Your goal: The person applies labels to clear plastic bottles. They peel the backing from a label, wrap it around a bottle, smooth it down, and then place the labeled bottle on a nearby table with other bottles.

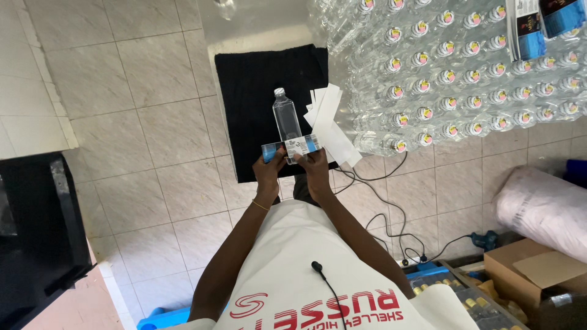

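Clear plastic bottle [287, 120] on black cloth [257, 91] — left hand [269, 174], right hand [316, 171] pinching label [291, 147]

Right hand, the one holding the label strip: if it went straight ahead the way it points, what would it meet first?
Probably the clear bottle lying on the black cloth; the right hand already touches its label. Depth is uncertain.

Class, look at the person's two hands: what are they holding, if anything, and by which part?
Both hands hold a blue-and-white label strip by its ends: left hand at the left end, right hand at the right, across the clear bottle.
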